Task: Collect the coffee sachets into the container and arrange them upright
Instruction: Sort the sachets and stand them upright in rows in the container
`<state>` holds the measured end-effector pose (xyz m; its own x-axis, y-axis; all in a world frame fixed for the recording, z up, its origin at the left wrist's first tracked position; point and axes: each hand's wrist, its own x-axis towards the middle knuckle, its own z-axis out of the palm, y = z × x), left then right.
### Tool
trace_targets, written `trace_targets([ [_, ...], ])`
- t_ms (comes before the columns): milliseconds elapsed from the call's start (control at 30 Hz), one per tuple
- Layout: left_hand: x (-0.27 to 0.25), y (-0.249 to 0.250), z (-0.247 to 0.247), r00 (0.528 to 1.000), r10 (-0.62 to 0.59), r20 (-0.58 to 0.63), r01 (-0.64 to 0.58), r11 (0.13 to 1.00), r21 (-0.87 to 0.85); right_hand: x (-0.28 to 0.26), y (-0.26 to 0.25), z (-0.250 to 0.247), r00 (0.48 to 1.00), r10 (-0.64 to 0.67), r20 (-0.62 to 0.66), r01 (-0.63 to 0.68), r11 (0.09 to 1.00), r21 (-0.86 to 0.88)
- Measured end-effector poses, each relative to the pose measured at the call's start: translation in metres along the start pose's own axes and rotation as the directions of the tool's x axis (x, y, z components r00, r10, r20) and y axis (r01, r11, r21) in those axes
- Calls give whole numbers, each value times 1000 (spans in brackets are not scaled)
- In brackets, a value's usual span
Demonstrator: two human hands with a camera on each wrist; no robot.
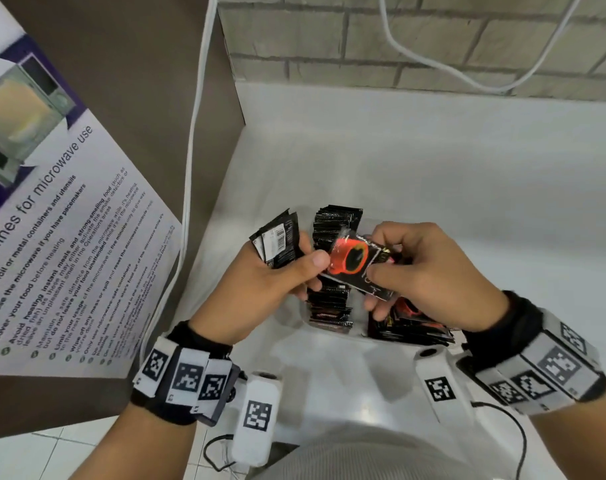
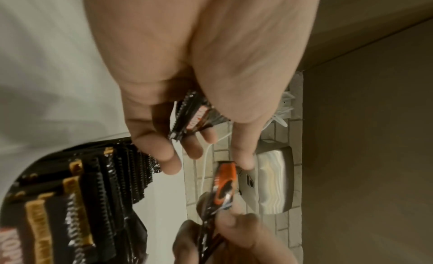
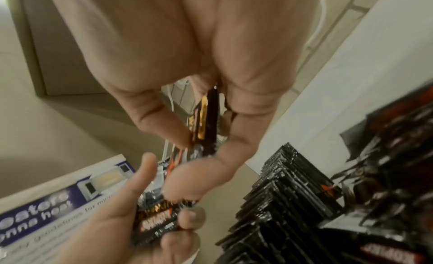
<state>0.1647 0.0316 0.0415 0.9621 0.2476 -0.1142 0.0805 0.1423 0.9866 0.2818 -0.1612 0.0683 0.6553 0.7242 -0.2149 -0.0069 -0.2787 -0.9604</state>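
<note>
My left hand [image 1: 287,271] grips a small bundle of black coffee sachets [image 1: 277,244], which fan out above its fingers; the bundle [image 2: 194,118] lies against the palm. My right hand [image 1: 415,271] pinches one black sachet with a red cup picture [image 1: 353,261] between thumb and fingers, and my left thumb touches its edge. Both hands hover over the clear container [image 1: 360,337]. A row of sachets [image 1: 329,306] stands upright in it, and more sachets [image 1: 412,329] lie slanted at its right. The upright row [image 3: 281,194] shows beside my right hand [image 3: 211,138].
A microwave-use poster [image 1: 52,220] leans on the brown panel at the left, with a white cable [image 1: 190,168] hanging beside it. The white counter [image 1: 467,168] runs back to a brick wall [image 1: 398,39]. A shiny metal object [image 2: 274,179] sits against that wall.
</note>
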Motion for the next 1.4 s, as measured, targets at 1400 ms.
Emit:
trace_targets([
  [1400, 2, -29, -18, 995, -95, 31, 87, 976, 197, -14, 57, 24, 970, -242, 18, 235, 918, -318],
])
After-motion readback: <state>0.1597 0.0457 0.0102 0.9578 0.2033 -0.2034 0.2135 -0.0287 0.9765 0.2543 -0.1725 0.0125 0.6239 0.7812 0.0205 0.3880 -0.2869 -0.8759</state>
